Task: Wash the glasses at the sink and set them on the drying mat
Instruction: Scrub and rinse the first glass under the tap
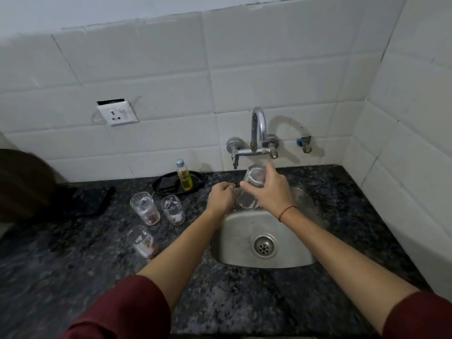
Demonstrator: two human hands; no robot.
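My right hand (270, 190) grips a clear glass (252, 189) over the back of the steel sink (293, 259), tilted with its base up toward the tap (258, 133). My left hand (220, 198) sits at the glass's lower left, fingers curled against its rim; whether they reach inside is unclear. Three dirty glasses stand on the counter left of the sink: one at the back left (144, 208), one beside it (172, 209), one nearer me (141, 241), all with reddish and white residue. A dark mat (91, 200) lies further left.
A black tray (168, 184) with a yellow soap bottle (184, 175) sits behind the glasses. A wall socket (117, 113) is above the counter, and a small valve (304, 143) right of the tap. A dark rounded object (22, 184) fills the left edge.
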